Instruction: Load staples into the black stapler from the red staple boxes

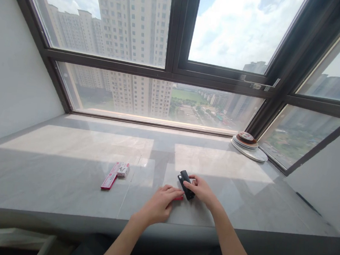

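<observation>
My right hand point(202, 189) is closed round a small black oblong device point(185, 183), which lies on the grey stone window sill point(59, 180). My left hand point(161, 203) rests just left of it with the fingers curled. A small red thing point(178, 198) shows at its fingertips; I cannot make out what it is. Both forearms reach in from the bottom edge.
A red and white flat box point(115, 174), its flap open, lies on the sill to the left of my hands. A stack of round plates or coasters point(248, 146) sits in the far right corner by the window frame point(170, 72). Tall buildings show through the glass.
</observation>
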{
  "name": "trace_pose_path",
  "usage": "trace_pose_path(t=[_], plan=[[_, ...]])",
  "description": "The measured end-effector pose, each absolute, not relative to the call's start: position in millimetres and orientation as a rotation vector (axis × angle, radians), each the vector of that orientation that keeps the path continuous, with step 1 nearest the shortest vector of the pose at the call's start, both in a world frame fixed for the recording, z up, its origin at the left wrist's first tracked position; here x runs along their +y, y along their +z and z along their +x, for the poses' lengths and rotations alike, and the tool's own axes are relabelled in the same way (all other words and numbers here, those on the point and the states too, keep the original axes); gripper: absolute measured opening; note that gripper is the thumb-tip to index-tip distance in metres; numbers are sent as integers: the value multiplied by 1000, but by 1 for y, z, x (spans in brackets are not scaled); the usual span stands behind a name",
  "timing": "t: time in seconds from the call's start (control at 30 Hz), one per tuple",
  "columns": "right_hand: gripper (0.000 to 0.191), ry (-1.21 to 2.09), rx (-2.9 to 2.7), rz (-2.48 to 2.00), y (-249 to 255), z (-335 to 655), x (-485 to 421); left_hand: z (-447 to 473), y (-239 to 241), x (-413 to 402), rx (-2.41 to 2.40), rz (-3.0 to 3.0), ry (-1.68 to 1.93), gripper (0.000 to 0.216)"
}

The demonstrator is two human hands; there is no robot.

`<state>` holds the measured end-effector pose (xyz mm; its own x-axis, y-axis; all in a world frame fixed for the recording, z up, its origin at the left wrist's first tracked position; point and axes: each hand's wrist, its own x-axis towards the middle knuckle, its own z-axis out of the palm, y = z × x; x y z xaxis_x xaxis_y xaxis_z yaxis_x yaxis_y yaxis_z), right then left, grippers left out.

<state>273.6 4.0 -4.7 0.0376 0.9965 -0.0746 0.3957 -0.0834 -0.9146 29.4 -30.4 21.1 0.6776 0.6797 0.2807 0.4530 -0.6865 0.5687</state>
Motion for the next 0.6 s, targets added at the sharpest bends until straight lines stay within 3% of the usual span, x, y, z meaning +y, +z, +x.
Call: trace_pose_path(t=[0.13, 0.33, 0.47, 0.53, 0.6], plan=[[60, 1211, -1186, -1474, -20, 268, -25, -6, 21, -19, 1111, 2370, 645, 61], [53, 1168, -1092, -1437, -27, 247, -60, -34, 4, -19, 1398, 2226, 736, 40], [51, 1162, -1088, -1457, -19, 242, -64, -28, -8, -23, 1572, 2186, 810, 56], [51, 1171, -1088, -1465, -16, 243, -64, -30, -6, -23, 1525, 2171, 731, 73], [52, 1193, -1089, -1461, -16, 245, -64, -36, -2, -20, 1448, 2126, 627, 76]])
